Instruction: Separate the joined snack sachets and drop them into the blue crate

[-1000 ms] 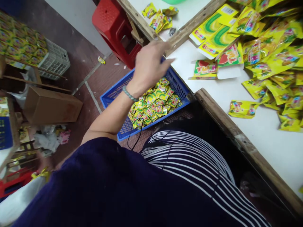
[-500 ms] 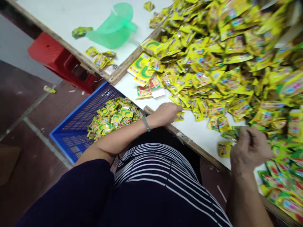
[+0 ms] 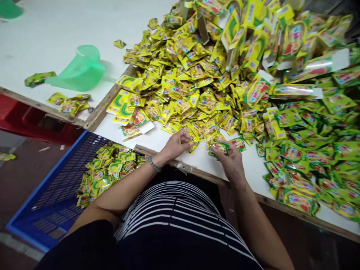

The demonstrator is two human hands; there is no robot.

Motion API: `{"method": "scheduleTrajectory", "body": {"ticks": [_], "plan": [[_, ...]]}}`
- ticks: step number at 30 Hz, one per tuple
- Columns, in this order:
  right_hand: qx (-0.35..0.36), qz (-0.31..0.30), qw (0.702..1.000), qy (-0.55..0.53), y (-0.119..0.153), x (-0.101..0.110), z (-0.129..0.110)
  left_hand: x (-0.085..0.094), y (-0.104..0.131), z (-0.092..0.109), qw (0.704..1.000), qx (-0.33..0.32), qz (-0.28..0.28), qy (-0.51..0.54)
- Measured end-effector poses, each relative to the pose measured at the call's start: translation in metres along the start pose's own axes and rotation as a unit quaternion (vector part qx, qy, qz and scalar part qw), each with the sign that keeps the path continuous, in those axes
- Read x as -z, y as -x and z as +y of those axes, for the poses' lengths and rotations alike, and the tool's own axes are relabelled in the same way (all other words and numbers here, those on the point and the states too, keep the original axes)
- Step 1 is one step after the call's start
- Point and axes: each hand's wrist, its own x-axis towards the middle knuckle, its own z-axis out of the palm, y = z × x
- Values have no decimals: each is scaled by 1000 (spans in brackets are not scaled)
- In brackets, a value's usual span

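My left hand point(image 3: 176, 144), a beaded bracelet at its wrist, is closed low over the table's front part. A small yellow packet point(image 3: 193, 146) shows at its fingertips, partly hidden by the fingers. To its right, my right hand point(image 3: 232, 163) pinches a small green packet point(image 3: 220, 148) between thumb and fingers. Another green packet point(image 3: 239, 144) lies just behind the right fingers. Beyond both hands spreads a large heap of yellow packets point(image 3: 180, 88), and green packets point(image 3: 298, 153) are piled to the right.
A blue basket point(image 3: 53, 195) holding yellow-green packets stands below the table's left front edge. A green scoop point(image 3: 81, 71) lies beyond a wooden divider point(image 3: 105, 103). Open cardboard boxes point(image 3: 258, 88) rest on the heap. A red stool point(image 3: 33, 120) stands at the left.
My right hand has moved left, closer to my left hand, bringing the green packet. The left hand keeps the yellow packet at its fingertips. The view has swung right.
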Motion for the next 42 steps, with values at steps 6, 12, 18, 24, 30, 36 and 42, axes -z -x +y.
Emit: {"method": "scheduleTrajectory", "body": {"ticks": [6,12,18,24,30,36,42], "plan": [[-4,54,998,-32,2,23,6,-18,-10,6,998,-3,-58,-30],[-11,30,998,-53,9,30,6,-36,-14,-2,998,7,-53,15],[-22,-7,995,-102,19,10,-9,-42,-5,-9,999,19,12,37],[5,-39,998,-46,24,8,-9,-42,8,-12,996,32,-70,38],[15,-83,996,-2,22,6,-12,-30,17,2,996,37,-80,28],[13,-140,990,25,23,-9,-11,-32,27,6,999,-2,-44,-17],[19,-31,995,90,33,-7,-14,35,38,41,916,-131,249,-287]]}}
